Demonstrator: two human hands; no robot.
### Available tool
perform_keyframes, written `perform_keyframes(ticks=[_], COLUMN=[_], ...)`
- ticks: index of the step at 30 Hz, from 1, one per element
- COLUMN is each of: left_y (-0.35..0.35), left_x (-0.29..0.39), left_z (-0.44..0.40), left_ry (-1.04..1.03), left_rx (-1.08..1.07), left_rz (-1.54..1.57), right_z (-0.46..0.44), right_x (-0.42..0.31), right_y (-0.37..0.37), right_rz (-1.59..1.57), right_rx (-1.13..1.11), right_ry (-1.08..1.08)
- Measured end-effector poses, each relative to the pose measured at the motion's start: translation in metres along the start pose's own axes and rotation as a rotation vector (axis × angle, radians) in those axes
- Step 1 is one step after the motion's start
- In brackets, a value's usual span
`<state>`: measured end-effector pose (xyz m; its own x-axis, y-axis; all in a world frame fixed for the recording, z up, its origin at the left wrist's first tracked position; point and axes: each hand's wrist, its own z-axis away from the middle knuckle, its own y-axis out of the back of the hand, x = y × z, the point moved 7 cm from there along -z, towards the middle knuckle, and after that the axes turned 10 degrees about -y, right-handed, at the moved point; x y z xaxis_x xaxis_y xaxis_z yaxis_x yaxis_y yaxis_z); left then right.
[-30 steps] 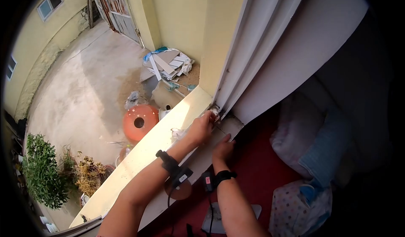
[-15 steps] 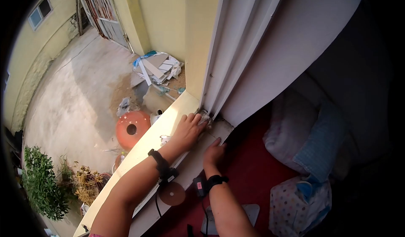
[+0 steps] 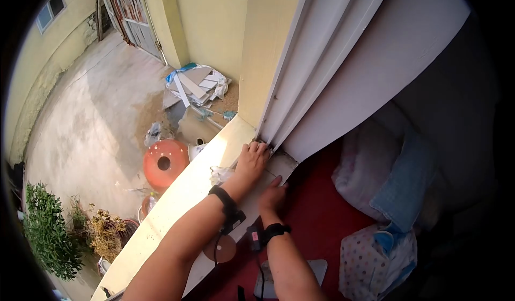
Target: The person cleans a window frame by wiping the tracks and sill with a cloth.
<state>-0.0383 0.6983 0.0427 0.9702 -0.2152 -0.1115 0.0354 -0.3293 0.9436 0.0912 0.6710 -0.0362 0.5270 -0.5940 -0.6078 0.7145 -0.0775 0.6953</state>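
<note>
Window frame (image 3: 317, 60) stands at end of sill (image 3: 281, 165); L hand (image 3: 251, 164) bent into its btm corner, prob. bc space is tight; grip hidden, can't tell. R hand (image 3: 272, 196) by inner edge, maybe bracing, grip unclear.

The window frame (image 3: 327, 60) above my left fingers (image 3: 256, 150) is smooth with a slight sheen; whether plastic or metal, I cannot tell. Left of the frame: a matt ledge (image 3: 228, 140), crumpled plastic film (image 3: 153, 134), and a gate (image 3: 129, 9) with rough, peeling paint. Right of the frame: soft blue cloth (image 3: 405, 180), spotted cloth (image 3: 362, 261), and a matt red surface (image 3: 316, 210).
</note>
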Motion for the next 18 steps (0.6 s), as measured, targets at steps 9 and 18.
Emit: perform_keyframes(ticks=[9,18], left_y=[0.021,0.067], left_x=[0.009,0.020], left_z=[0.058,0.154], left_ry=[-0.083,-0.166], left_rx=[-0.027,-0.308], left_rz=[0.186,0.326], right_z=[0.006,0.005], right_x=[-0.007,-0.007], right_y=[0.007,0.008], right_rz=[0.062,0.103], right_rx=[0.027,0.043], right_ry=[0.022,0.010])
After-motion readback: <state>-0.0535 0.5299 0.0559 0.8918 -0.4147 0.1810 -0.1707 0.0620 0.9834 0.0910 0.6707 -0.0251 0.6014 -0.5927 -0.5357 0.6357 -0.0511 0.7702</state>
